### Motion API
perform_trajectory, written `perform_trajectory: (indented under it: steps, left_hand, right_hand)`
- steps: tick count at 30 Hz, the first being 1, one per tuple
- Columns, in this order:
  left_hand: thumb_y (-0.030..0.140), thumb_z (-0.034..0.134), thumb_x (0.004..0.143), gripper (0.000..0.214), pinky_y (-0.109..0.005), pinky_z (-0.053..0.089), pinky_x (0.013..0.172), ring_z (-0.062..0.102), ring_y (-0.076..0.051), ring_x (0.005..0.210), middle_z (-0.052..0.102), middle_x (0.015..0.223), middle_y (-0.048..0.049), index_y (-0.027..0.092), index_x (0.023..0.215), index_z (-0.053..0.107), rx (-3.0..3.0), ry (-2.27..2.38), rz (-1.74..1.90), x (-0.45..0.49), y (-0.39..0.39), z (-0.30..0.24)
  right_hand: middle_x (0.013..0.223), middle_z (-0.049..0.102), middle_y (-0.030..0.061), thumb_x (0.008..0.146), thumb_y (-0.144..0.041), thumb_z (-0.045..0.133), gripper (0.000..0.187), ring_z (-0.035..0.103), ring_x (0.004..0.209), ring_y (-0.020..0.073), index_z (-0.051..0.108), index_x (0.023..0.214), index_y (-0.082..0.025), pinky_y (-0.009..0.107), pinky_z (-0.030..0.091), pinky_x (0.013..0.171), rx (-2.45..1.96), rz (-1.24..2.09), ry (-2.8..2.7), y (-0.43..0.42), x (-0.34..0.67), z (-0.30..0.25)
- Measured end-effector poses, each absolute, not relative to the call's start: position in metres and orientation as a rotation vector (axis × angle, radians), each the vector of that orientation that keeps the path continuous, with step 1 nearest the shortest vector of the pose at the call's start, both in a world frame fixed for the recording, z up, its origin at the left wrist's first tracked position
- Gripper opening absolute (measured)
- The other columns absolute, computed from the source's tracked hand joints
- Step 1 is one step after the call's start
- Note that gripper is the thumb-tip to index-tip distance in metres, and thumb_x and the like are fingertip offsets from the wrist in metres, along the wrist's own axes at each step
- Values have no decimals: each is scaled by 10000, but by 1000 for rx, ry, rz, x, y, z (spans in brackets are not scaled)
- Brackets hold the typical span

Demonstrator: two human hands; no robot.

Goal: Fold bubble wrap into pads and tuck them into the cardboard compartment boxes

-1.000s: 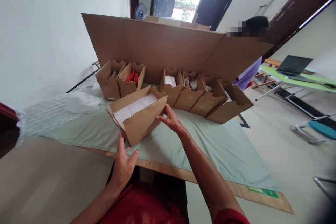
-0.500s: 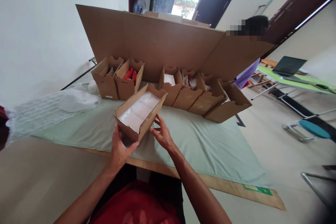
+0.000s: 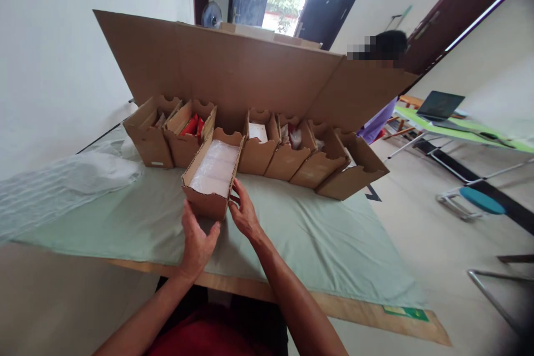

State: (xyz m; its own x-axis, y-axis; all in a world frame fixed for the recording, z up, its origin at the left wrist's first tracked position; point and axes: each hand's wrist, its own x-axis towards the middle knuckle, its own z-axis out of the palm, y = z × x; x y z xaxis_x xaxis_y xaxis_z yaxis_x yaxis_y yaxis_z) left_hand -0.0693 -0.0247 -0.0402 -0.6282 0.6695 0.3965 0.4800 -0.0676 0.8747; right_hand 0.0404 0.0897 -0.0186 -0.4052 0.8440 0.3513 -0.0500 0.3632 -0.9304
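An open cardboard bin point(image 3: 206, 207) stands on the cloth in front of me, its near end toward me. Inside lie white items in clear bubble wrap point(image 3: 214, 167). My left hand point(image 3: 198, 245) holds its near end at the lower left, thumb and fingers apart around the front. Against the right side wall, my right hand point(image 3: 244, 211) presses with curled fingers near the front corner. Between the two hands the bin is held; its far end is at the gap in the row of bins. The undersides of my fingers are partly hidden.
Left of the gap stand two bins, one with red packets point(image 3: 193, 125). Several more bins point(image 3: 294, 156) are on the right. Behind them rises a cardboard panel point(image 3: 250, 72). Clear plastic wrap point(image 3: 83, 178) lies at left. Behind the panel a person point(image 3: 387, 47) is partly visible.
The bin has turned straighter and slid away from me toward the gap, with both hands following it. My left hand's hold has loosened slightly. The camera view has shifted a little.
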Motion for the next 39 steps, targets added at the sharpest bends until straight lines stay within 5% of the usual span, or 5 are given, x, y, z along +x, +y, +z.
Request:
perform_trajectory:
  steps: [5, 14, 25, 39]
  left_hand:
    - [320, 669, 842, 955, -602, 196, 1256, 166, -398, 1569, 196, 1652, -306, 69, 1597, 140, 1334, 2048, 1793, -62, 30, -42]
    - [309, 686, 836, 935, -609, 223, 1242, 216, -388, 1555, 237, 1642, -298, 102, 1581, 160, 1198, 2116, 1856, -67, 112, -39]
    - [212, 683, 826, 900, -556, 261, 1232, 293, -378, 1522, 318, 1594, -304, 74, 1569, 194, 1079, 2164, 1781, -69, 188, -21]
    - [228, 696, 820, 908, -569, 289, 1201, 339, -403, 1491, 360, 1545, -313, 72, 1564, 199, 1055, 2206, 1769, -65, 196, -18]
  right_hand:
    - [1648, 328, 97, 938, -408, 613, 592, 432, 1460, 269, 471, 1503, -302, 453, 476, 1131, -744, 1178, -1643, 104, 44, -31]
    - [1517, 516, 130, 970, -519, 543, 577, 520, 1377, 261, 506, 1477, -243, 444, 465, 1126, -804, 1124, -1717, 132, 41, -40]
    - [1265, 683, 114, 881, -213, 538, 376, 666, 1130, 224, 649, 1240, -222, 388, 536, 1021, -868, 996, -1737, 119, 49, -68]
    - [1209, 695, 95, 821, -154, 521, 321, 658, 1123, 242, 728, 1051, -242, 399, 525, 1025, -865, 994, -1756, 120, 46, -55]
